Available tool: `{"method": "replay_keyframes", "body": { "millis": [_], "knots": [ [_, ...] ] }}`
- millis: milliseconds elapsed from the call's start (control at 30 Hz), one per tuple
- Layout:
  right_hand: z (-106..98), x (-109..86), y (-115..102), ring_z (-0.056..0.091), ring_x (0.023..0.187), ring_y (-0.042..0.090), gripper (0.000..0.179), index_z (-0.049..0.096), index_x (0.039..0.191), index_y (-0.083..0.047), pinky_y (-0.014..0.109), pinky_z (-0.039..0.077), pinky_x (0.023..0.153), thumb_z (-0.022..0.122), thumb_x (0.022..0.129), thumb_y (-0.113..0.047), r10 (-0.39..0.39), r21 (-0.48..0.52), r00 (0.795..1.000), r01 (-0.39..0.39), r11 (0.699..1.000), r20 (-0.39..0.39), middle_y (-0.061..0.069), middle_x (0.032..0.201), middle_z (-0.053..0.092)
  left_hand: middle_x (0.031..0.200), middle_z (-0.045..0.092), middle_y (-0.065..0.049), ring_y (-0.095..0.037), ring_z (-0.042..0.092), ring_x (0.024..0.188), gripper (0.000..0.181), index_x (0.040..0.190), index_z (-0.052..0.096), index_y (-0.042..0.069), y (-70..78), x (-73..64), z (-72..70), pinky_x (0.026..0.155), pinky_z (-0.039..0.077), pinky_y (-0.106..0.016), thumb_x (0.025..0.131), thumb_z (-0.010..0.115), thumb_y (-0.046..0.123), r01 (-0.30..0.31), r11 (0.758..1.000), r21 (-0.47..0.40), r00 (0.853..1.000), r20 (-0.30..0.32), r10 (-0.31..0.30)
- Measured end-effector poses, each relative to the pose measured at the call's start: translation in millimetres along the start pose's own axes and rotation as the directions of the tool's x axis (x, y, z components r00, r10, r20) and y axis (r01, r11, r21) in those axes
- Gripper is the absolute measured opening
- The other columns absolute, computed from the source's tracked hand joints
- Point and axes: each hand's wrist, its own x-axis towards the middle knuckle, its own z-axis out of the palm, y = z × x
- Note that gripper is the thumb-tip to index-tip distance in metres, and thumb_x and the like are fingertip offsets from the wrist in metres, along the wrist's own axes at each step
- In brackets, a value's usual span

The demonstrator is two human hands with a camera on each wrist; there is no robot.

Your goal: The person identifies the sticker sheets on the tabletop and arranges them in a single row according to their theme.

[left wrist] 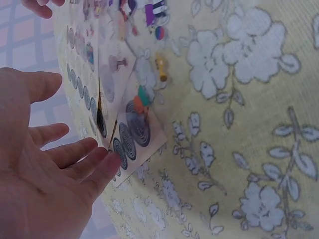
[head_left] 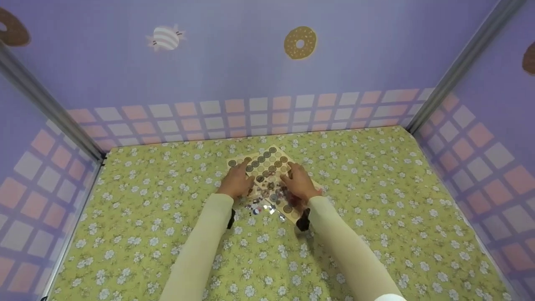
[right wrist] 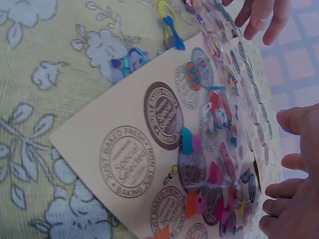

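Kraft-paper sheets of round stickers (head_left: pixel 267 160), overlapping at angles, lie between the two hands in the head view. The right wrist view shows "Just Baked Fresh" print on one sticker sheet (right wrist: pixel 127 162). Over it lie clear cartoon stickers (right wrist: pixel 217 109) in bright colours. My left hand (head_left: pixel 237 180) is at the left side of the sheets, its fingers loosely extended; in the left wrist view its little finger overlaps a sheet's edge. On the opposite side, my right hand (head_left: pixel 299 182) has its fingers spread loosely beside the pile. Neither hand grips anything.
Small colourful stickers (head_left: pixel 256 210) spill from the sheets' near side onto the flowered tablecloth (head_left: pixel 167 242). Behind the table stands a purple wall (head_left: pixel 234 62) with checkered trim, and similar panels flank both sides.
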Motion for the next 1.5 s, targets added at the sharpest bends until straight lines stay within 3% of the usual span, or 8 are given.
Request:
{"method": "replay_keyframes", "body": {
  "millis": [400,667,867,1000,1133,1233,1400,1500],
  "knots": [
    [9.3,-4.7,2.6,0.041,0.135,0.033,0.064,0.028,0.152,-0.009,0.05,0.036,0.111,0.053,0.099,-0.035,0.022,-0.005,0.999,-0.022,1.0,0.03,0.018,0.143,0.044,0.153,0.036,-0.017,-0.038,0.037,0.139,0.063,0.155,0.024,0.018,-5.5,-8.1,10.0,0.109,0.037,-0.055,0.1,0.051,0.033,0.03,1.0,0.0,0.999,-0.019,-0.03],
    [11.9,-10.4,10.7,0.05,0.109,0.026,0.063,0.032,0.151,-0.01,0.046,0.043,0.095,0.054,0.098,-0.035,0.029,-0.017,0.999,-0.029,0.999,0.025,0.013,0.124,0.05,0.146,0.045,-0.016,-0.031,0.055,0.121,0.051,0.147,0.039,0.015,-2.4,-8.4,16.1,0.1,0.044,-0.05,0.1,0.051,0.032,0.044,0.988,-0.148,0.997,-0.051,-0.052],
    [11.3,-8.5,7.5,0.041,0.135,0.033,0.064,0.03,0.152,-0.01,0.051,0.038,0.108,0.054,0.098,-0.036,0.006,-0.018,1.0,-0.005,1.0,0.028,0.017,0.138,0.048,0.126,0.05,-0.017,-0.022,0.058,0.09,0.038,0.135,0.049,0.003,0.3,-4.6,8.1,0.088,0.048,-0.043,0.1,0.052,0.018,-0.019,0.95,-0.311,0.993,-0.12,-0.019],
    [11.7,-7.7,6.1,0.044,0.134,0.034,0.064,0.031,0.152,-0.011,0.052,0.039,0.107,0.054,0.098,-0.037,0.002,-0.021,0.999,-0.001,1.0,0.036,0.018,0.135,0.051,0.112,0.052,-0.016,-0.021,0.052,0.087,0.035,0.129,0.053,-0.003,3.7,-5.4,4.8,0.081,0.045,-0.04,0.096,0.056,0.011,-0.03,0.914,-0.405,0.99,-0.141,-0.03],
    [12.8,-6.4,2.8,0.051,0.124,0.032,0.063,0.032,0.151,-0.014,0.052,0.043,0.1,0.054,0.098,-0.04,0.008,-0.038,0.998,-0.006,0.999,0.055,0.014,0.132,0.052,0.125,0.052,-0.016,-0.023,0.058,0.098,0.044,0.136,0.048,0.001,7.3,-6.3,4.3,0.082,0.049,-0.039,0.094,0.056,0.006,0.05,0.843,-0.535,0.993,-0.062,-0.098],
    [12.2,-3.7,-1.7,0.053,0.121,0.031,0.061,0.035,0.15,-0.019,0.051,0.044,0.098,0.054,0.098,-0.043,0.012,-0.046,0.998,-0.009,0.999,0.059,0.012,0.132,0.052,0.14,0.048,-0.017,-0.027,0.062,0.101,0.053,0.145,0.041,0.004,9.6,-4.9,3.2,0.08,0.052,-0.044,0.093,0.053,0.001,0.091,0.795,-0.599,0.995,0.028,-0.094],
    [9.6,2.5,-9.0,0.051,0.125,0.032,0.059,0.035,0.15,-0.018,0.051,0.042,0.102,0.052,0.099,-0.042,-0.013,-0.024,0.997,0.015,1.0,0.08,0.014,0.14,0.046,0.148,0.044,-0.013,-0.023,0.06,0.091,0.049,0.141,0.049,0.008,10.4,-3.7,-4.4,0.072,0.049,-0.043,0.094,0.05,-0.001,0.103,0.799,-0.593,0.995,0.073,-0.074],
    [7.9,3.0,-12.1,0.036,0.14,0.035,0.066,0.027,0.153,-0.015,0.053,0.033,0.112,0.051,0.099,-0.045,-0.008,-0.02,0.994,0.011,1.0,0.112,0.016,0.156,0.028,0.147,0.045,-0.011,-0.02,0.052,0.067,0.045,0.138,0.052,0.011,6.2,-5.6,-13.6,0.065,0.044,-0.043,0.095,0.049,0.0,0.11,0.794,-0.599,0.994,0.042,-0.105]
  ]
}}
